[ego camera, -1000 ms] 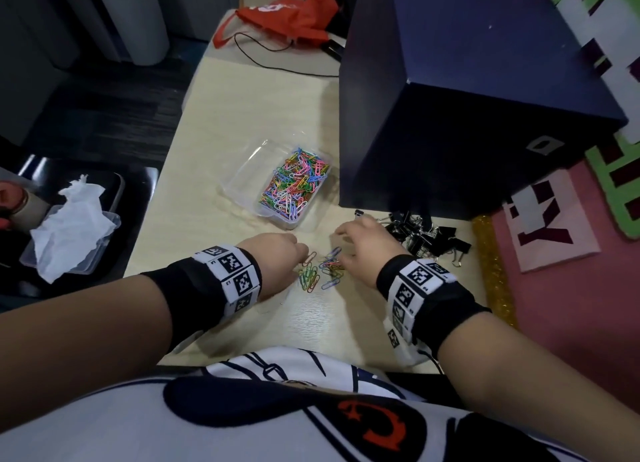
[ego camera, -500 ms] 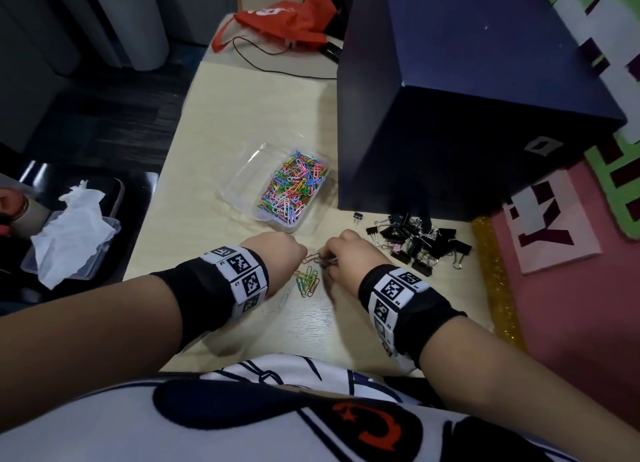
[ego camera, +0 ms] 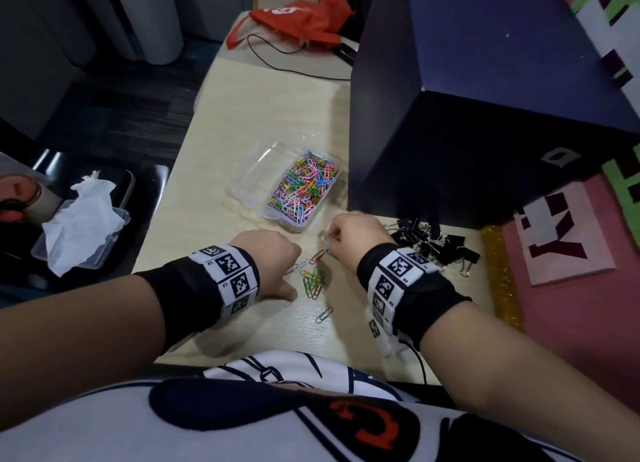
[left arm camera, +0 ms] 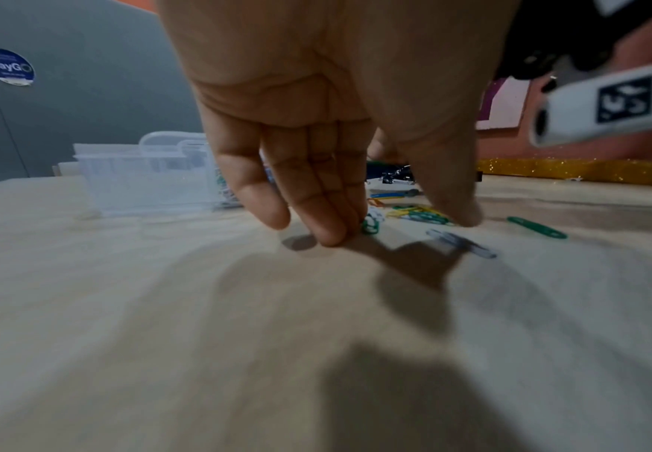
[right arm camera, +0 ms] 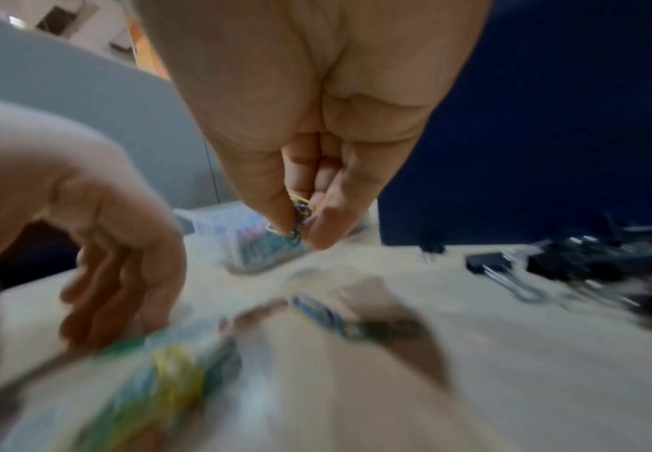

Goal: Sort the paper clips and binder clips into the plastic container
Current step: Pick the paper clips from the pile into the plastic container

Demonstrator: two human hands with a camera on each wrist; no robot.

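Right hand fingers pinch a few paper clips; left hand fingers, nearly straight, touch a green clip.

Downward head view, close wrist views

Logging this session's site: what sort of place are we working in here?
Probably an office or classroom craft corner. A light wooden desk holds a clear plastic container of coloured paper clips and a heap of black binder clips; cut-paper letters decorate a pink board beside it.
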